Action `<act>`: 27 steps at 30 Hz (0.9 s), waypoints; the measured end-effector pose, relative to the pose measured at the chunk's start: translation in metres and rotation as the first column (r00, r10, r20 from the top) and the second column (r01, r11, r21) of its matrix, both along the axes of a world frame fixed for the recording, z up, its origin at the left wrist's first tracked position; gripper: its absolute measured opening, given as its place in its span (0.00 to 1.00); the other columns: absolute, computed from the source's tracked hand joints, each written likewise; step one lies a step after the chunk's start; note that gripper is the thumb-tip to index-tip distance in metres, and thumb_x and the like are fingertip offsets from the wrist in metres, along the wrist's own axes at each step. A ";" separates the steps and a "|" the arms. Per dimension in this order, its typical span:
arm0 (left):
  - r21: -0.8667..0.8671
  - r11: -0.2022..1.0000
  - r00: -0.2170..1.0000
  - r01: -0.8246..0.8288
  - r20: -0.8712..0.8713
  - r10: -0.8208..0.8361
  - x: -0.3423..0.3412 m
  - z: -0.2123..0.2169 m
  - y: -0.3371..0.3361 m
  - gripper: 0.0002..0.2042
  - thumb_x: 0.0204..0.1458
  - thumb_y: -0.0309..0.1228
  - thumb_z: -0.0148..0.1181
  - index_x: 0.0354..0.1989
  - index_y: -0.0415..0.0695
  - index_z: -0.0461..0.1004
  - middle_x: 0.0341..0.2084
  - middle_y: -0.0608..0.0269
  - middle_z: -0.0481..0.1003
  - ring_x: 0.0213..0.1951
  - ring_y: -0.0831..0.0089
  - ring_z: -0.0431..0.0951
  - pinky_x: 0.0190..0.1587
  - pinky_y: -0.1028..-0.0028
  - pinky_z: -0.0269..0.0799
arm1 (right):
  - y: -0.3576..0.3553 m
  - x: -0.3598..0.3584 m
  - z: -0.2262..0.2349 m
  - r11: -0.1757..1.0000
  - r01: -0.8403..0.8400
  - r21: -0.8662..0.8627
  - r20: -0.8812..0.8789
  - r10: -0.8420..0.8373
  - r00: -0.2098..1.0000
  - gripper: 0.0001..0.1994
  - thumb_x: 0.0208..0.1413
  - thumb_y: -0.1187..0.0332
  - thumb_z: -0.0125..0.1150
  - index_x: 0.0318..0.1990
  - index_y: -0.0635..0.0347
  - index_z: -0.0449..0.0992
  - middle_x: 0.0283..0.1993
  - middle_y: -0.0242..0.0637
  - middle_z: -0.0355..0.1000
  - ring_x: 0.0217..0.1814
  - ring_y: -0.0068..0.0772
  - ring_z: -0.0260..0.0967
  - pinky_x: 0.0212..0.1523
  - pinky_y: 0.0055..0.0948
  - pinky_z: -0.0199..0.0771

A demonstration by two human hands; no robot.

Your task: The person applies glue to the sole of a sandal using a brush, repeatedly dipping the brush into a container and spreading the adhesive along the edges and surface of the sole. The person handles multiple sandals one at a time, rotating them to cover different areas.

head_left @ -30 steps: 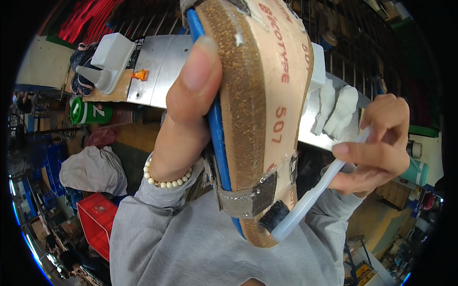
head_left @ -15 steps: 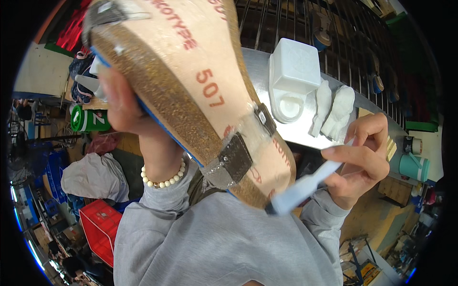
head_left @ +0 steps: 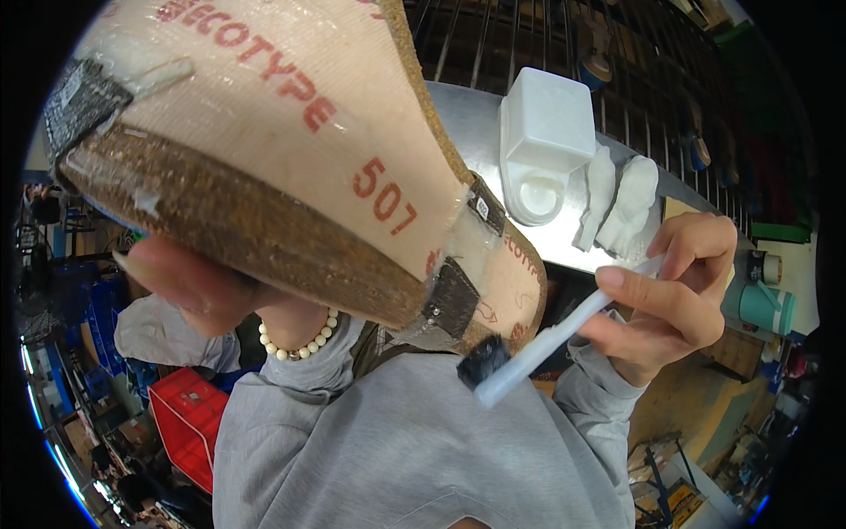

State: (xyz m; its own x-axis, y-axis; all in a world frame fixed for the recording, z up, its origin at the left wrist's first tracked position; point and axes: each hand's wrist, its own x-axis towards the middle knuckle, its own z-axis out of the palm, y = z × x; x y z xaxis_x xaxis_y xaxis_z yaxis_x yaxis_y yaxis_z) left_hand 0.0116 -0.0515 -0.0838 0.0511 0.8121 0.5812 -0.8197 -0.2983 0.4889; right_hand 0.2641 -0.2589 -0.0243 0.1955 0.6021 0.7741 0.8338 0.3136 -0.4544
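A sandal upper on a last, underside up, fills the upper left: a tan insole board with red print, a brown cork-like edge and dark straps folded over onto it. The board has a wet-looking shine. My left hand grips it from beneath at the near-left side; the thumb shows, and the other fingers are mostly hidden. In my right hand a whitish brush is pinched between thumb and fingers. Its black bristles are at the sandal's lower end, by the cork edge.
Beyond the sandal, a white plastic glue pot with a small round cup stands on a metal table, beside crumpled white gloves. A dark barred rack lies behind. A red crate and a pale sack are at left, a teal jug at right.
The sandal has moved left and closer, tilting so its wide end hangs farther left. My left hand has gone lower with it. The brush has shifted slightly left and down at its bristle end.
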 end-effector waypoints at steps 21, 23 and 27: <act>-0.310 0.939 0.944 0.147 -0.238 -0.226 0.024 -0.018 0.044 0.40 0.58 0.62 0.46 0.69 0.43 0.56 0.64 0.57 0.64 0.63 0.69 0.66 0.64 0.67 0.65 | 0.001 0.005 -0.024 0.997 -0.046 -0.062 -0.218 0.032 0.975 0.24 0.17 0.55 0.85 0.32 0.48 0.89 0.32 0.24 0.58 0.33 0.24 0.55 0.31 0.23 0.52; -0.320 0.933 0.937 0.163 -0.246 -0.248 0.027 -0.020 0.041 0.39 0.59 0.62 0.45 0.69 0.43 0.56 0.64 0.57 0.64 0.63 0.69 0.66 0.64 0.67 0.65 | 0.003 0.007 -0.024 0.987 -0.160 -0.011 -0.235 0.153 0.960 0.25 0.18 0.55 0.86 0.33 0.47 0.89 0.32 0.24 0.58 0.33 0.24 0.55 0.30 0.23 0.51; -0.331 0.925 0.922 0.187 -0.267 -0.282 0.033 -0.020 0.040 0.39 0.60 0.62 0.44 0.69 0.43 0.56 0.64 0.58 0.64 0.63 0.70 0.66 0.64 0.67 0.65 | 0.007 0.009 -0.026 0.993 -0.105 -0.044 -0.219 0.093 0.971 0.25 0.18 0.55 0.86 0.33 0.46 0.89 0.32 0.24 0.59 0.34 0.23 0.57 0.30 0.23 0.52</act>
State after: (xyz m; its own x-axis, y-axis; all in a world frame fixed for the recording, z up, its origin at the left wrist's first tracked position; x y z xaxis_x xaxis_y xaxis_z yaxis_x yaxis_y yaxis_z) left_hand 0.0446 -0.0115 -0.1037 0.3967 0.8850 0.2437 -0.6448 0.0797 0.7602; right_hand 0.2729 -0.2514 -0.0506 0.2919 0.6675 0.6850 0.6798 0.3591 -0.6395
